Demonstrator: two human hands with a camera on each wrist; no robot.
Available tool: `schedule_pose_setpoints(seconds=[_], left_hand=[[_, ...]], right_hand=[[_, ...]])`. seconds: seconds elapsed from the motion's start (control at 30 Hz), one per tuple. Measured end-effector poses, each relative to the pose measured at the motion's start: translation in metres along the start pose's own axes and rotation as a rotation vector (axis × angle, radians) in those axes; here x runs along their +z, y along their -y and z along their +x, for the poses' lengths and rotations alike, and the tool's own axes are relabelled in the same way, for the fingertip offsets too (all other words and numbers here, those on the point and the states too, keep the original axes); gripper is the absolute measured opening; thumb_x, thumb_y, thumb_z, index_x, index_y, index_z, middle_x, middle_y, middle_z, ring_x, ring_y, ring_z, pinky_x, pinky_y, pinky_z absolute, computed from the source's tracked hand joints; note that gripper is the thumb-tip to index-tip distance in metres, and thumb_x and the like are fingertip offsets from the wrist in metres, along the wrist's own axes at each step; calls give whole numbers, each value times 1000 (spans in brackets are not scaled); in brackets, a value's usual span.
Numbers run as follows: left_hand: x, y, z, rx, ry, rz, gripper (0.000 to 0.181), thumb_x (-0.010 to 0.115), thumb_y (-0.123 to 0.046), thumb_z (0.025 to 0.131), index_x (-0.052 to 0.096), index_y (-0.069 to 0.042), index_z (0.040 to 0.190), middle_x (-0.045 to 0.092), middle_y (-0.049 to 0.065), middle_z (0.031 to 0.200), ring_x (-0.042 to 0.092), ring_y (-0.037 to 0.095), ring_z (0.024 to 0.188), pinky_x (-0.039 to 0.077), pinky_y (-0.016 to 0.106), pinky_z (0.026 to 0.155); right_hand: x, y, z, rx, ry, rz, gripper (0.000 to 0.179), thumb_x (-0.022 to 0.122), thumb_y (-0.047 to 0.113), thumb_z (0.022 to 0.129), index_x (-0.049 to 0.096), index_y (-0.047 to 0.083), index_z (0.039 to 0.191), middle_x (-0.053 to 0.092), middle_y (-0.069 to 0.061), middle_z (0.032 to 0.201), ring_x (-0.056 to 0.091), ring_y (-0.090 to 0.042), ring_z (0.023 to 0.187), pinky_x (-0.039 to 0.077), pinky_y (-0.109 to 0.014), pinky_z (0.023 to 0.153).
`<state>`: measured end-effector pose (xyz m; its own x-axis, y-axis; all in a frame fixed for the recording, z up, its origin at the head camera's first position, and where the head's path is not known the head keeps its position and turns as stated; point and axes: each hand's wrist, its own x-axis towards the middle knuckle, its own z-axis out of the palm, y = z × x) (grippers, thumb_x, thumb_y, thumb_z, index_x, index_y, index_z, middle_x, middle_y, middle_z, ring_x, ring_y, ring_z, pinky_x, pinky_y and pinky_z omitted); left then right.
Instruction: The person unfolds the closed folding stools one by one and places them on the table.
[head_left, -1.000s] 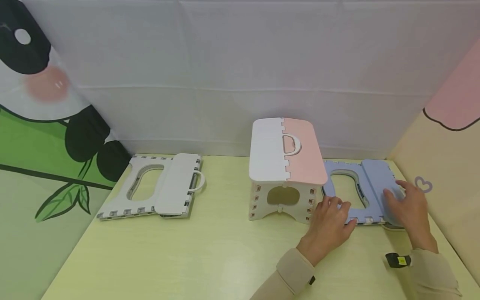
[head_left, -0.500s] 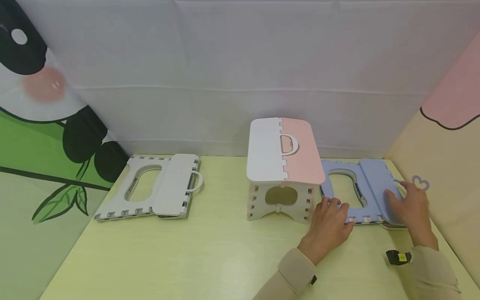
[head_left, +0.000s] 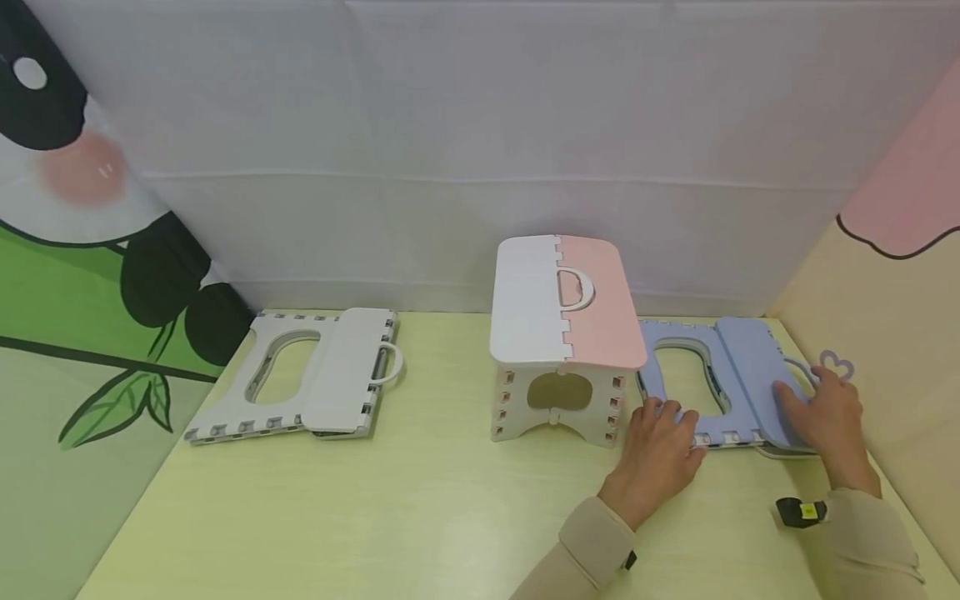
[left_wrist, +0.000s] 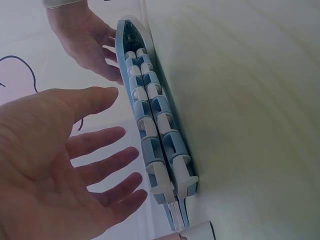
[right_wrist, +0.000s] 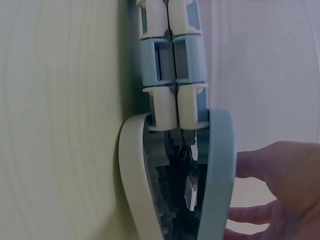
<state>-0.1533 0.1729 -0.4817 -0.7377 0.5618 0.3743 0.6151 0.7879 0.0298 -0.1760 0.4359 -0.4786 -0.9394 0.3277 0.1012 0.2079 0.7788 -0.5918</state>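
Note:
A blue folding step stool [head_left: 738, 367] lies folded flat at the right of the table, its hinged edge showing in both wrist views. My right hand [head_left: 828, 421] rests on its blue end panel [right_wrist: 220, 180], thumb and fingertips touching it beside the light blue handle [head_left: 802, 371]. The fingers are extended. At the near left corner of that stool is my left hand [head_left: 651, 454], its fingers loosely bent and spread; the left wrist view shows nothing gripped in it. A pink and white step stool [head_left: 566, 300] stands unfolded just left of the blue one.
A white folding step stool [head_left: 300, 375] lies flat at the left of the pale yellow table [head_left: 360, 517]. A light cloth wall [head_left: 450, 150] closes off the back. At the right is a cream side wall [head_left: 915, 375].
My right hand has slid slightly rightward over the blue stool's end, and its handle now shows. The left hand stays near the same corner. The head view has shifted a little.

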Motion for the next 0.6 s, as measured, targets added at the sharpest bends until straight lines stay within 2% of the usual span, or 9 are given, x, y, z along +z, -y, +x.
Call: schedule_pose_setpoints(seconds=[0.2, 0.6], left_hand=[[0, 1, -1, 1, 12, -1, 25, 70, -43, 97, 71, -25, 115, 67, -7, 120, 57, 16, 114, 49, 25, 91], [3, 0, 1, -6, 81, 9, 30, 71, -45, 96, 69, -29, 121, 64, -12, 119, 54, 15, 111, 46, 24, 88]], right_hand=[[0, -5, 2, 18, 33, -16, 75, 49, 31, 106, 21, -28, 143, 27, -57, 130, 29, -70, 121, 30, -77, 98], [0, -10, 5, 61, 72, -10, 81, 46, 34, 107, 14, -31, 143, 21, -59, 132, 28, -70, 123, 29, -77, 102]])
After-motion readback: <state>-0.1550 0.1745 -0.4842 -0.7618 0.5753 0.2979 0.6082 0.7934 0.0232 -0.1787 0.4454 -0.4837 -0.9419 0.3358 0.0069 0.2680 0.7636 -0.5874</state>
